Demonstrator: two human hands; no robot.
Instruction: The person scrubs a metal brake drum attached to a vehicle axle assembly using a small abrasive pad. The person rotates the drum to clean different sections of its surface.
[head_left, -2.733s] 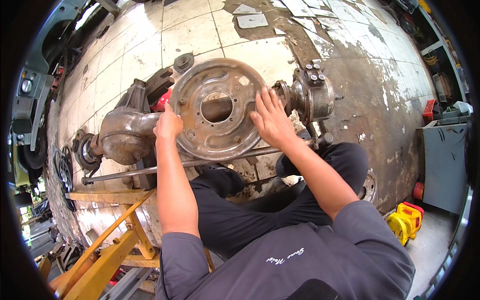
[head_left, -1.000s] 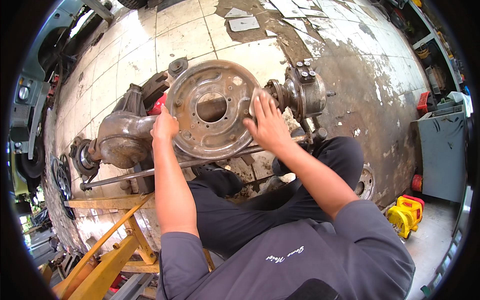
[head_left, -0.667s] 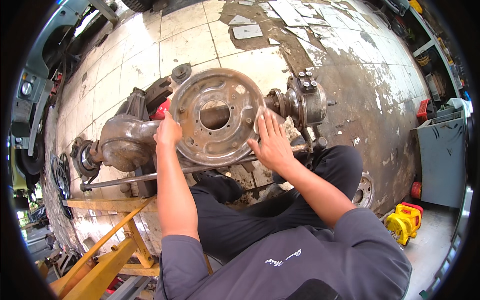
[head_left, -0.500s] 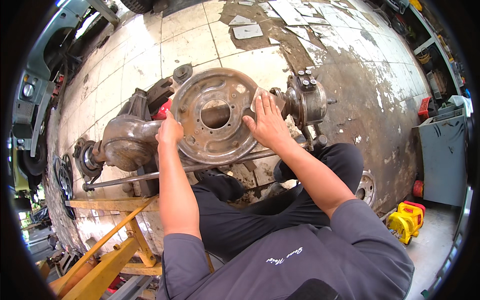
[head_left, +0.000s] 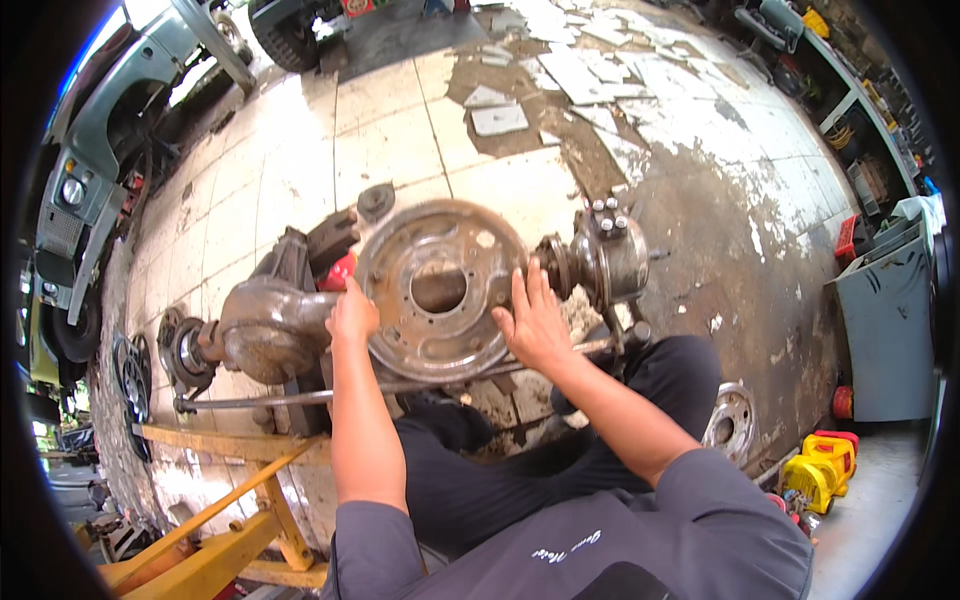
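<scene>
A round, worn steel plate [head_left: 440, 345], which looks like a brake backing plate, leans in front of me against a vehicle axle [head_left: 262, 330]. It has a large centre hole ringed by small bolt holes. My left hand [head_left: 352, 315] is closed on the plate's left edge, its index finger lying along the rim. At the right edge, my right hand [head_left: 540, 318] lies flat with fingers stretched out and thumb apart. Whether anything is under that palm is hidden. The axle's hub end [head_left: 618, 260] stands just beyond my right hand. Something red [head_left: 340, 272] shows behind the plate.
A steel rod [head_left: 260, 400] runs along the axle's near side. A yellow metal frame [head_left: 230, 440] stands lower left. Broken tiles [head_left: 500, 120] lie ahead. To the right are a grey cabinet [head_left: 885, 330], a yellow container [head_left: 818, 475] and a wheel-like disc [head_left: 733, 420].
My view has tilted up, so everything sits lower in the picture. My right hand is slightly nearer on the plate's edge. The brown sheet seen under its fingers no longer shows clearly.
</scene>
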